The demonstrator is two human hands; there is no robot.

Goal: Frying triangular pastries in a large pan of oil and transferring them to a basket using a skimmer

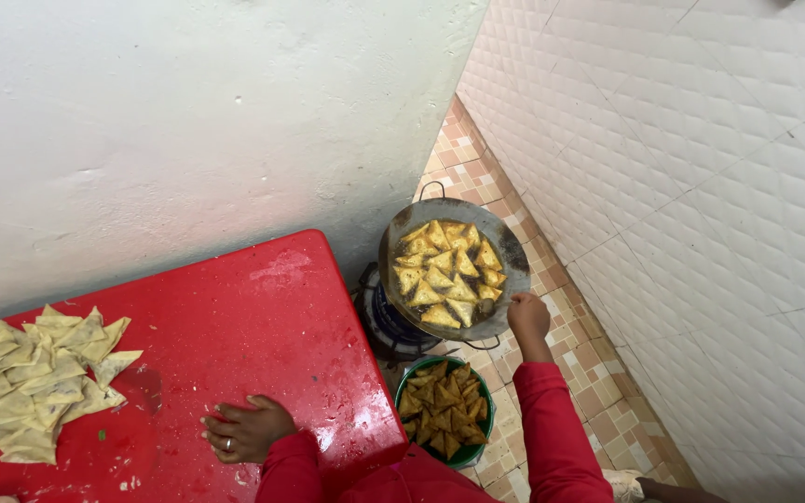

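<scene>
The right hand point(527, 317) sat at the lower right rim of the frying pan point(454, 268), just right of centre in the frame. It looked curled round something at the rim, but what it gripped was too small to tell, so whether it was really closed on anything can't be said. The pan was a round, dark, battered metal thing on a burner point(393, 326) on the tiled floor point(477, 168), packed with golden triangular samosas point(444, 270) in oil, edges touching each other. Just below the pan stood a green bowl point(463, 454) heaped with darker brown fried samosas point(442, 402). The left hand point(246, 428) lay flat and open, palm down, on the red worktop point(235, 326) at lower centre, holding nothing. Far left on the worktop was a pile of pale raw samosas point(34, 382), well apart from that hand.
</scene>
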